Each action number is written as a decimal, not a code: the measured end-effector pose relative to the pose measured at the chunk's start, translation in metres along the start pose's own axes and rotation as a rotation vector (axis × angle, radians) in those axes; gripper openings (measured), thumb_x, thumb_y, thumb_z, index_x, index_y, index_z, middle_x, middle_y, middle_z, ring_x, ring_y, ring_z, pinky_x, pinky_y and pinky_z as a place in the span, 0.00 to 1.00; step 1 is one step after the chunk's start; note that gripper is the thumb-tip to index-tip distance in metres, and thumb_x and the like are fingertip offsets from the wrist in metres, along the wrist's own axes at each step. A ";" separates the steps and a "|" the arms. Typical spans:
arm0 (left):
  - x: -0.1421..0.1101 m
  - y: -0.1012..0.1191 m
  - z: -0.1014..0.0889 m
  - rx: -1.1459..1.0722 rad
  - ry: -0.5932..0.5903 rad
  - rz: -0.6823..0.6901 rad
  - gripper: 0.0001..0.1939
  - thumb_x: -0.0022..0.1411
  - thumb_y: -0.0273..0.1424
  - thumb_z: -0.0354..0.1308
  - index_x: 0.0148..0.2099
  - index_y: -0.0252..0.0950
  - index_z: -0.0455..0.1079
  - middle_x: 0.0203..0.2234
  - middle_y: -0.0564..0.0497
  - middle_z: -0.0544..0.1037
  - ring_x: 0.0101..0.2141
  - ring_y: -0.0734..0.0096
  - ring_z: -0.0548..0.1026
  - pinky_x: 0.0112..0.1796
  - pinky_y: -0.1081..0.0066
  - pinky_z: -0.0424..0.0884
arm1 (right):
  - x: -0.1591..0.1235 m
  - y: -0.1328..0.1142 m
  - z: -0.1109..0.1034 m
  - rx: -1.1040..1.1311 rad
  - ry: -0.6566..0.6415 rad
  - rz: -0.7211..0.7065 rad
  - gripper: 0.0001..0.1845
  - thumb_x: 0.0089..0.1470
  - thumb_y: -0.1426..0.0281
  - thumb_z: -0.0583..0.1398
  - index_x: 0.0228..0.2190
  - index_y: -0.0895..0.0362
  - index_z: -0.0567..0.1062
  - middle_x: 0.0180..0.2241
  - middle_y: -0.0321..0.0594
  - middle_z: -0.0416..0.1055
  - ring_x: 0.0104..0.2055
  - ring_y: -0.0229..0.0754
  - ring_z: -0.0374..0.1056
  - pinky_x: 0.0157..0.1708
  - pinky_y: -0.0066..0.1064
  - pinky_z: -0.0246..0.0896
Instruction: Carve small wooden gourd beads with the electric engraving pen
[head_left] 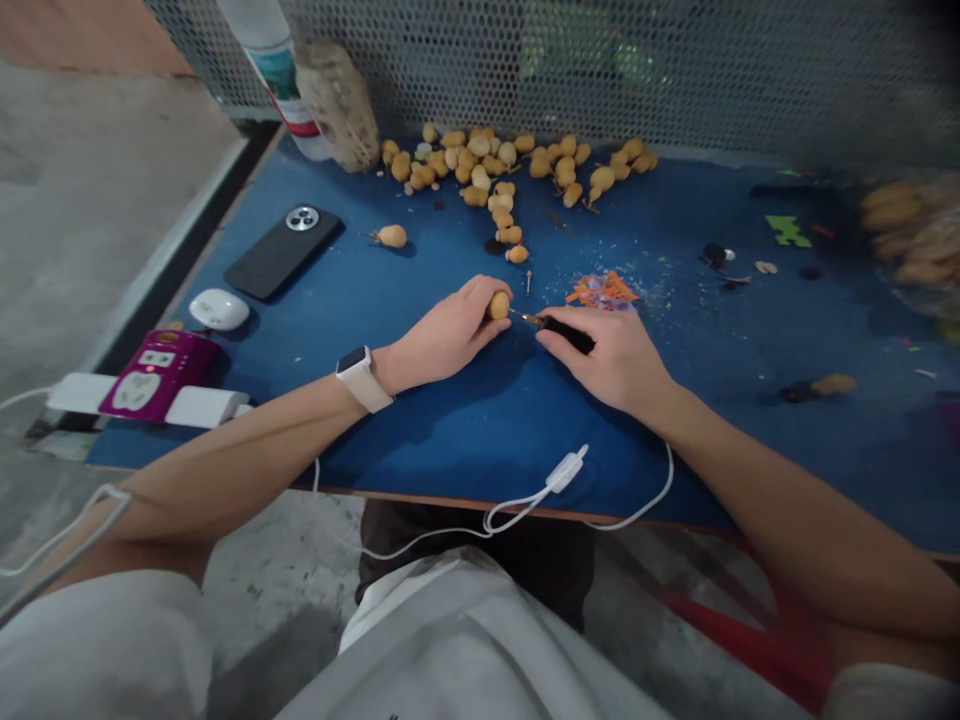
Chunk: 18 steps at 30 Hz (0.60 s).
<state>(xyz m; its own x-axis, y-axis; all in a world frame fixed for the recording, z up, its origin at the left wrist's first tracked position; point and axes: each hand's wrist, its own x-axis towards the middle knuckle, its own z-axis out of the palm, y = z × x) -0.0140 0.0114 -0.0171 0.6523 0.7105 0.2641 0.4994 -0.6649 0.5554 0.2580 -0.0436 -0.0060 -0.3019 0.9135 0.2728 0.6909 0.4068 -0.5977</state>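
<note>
My left hand (463, 325) is closed round a small tan gourd (498, 305), its rounded end facing right. My right hand (611, 350) grips a black-handled tool (568, 333) with a thin metal shaft. The shaft points left, and its tip is at the gourd; whether it goes in, I cannot tell. Close by lie a small screw-like piece (529, 283) and a heap of orange and purple shreds (604, 291) among pale crumbs. A row of small gourds (509, 235) runs back from my hands to a larger pile (465, 160).
On the blue table (420, 430) lie a phone (285, 252), a white case (219, 309) and a purple power socket (161, 375) at left. A bottle (281, 85) stands at the back. A white cable (517, 512) hangs over the front edge. A bag (919, 235) sits far right.
</note>
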 end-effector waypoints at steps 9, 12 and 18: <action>0.000 0.002 -0.002 0.036 -0.020 0.003 0.12 0.85 0.34 0.54 0.63 0.35 0.69 0.58 0.36 0.80 0.53 0.52 0.80 0.56 0.56 0.78 | 0.000 0.001 0.001 -0.033 0.002 0.006 0.18 0.74 0.56 0.67 0.56 0.49 0.91 0.56 0.44 0.91 0.57 0.62 0.89 0.60 0.54 0.83; 0.001 0.001 -0.002 0.025 -0.016 0.007 0.11 0.85 0.34 0.55 0.62 0.36 0.69 0.58 0.37 0.81 0.54 0.52 0.81 0.56 0.56 0.78 | 0.000 0.001 0.001 -0.047 0.000 0.010 0.18 0.74 0.56 0.67 0.56 0.50 0.91 0.55 0.45 0.91 0.57 0.62 0.89 0.60 0.53 0.83; 0.001 0.000 -0.001 0.012 -0.007 -0.003 0.11 0.84 0.34 0.56 0.62 0.36 0.70 0.58 0.37 0.81 0.54 0.53 0.82 0.57 0.56 0.78 | 0.000 0.001 0.003 -0.091 0.011 0.000 0.18 0.75 0.57 0.67 0.57 0.51 0.91 0.57 0.44 0.91 0.58 0.61 0.89 0.61 0.51 0.84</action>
<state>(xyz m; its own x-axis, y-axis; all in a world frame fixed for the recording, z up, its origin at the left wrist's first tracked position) -0.0134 0.0120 -0.0162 0.6544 0.7111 0.2571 0.5082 -0.6654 0.5468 0.2566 -0.0432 -0.0089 -0.2955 0.9130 0.2812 0.7478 0.4042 -0.5267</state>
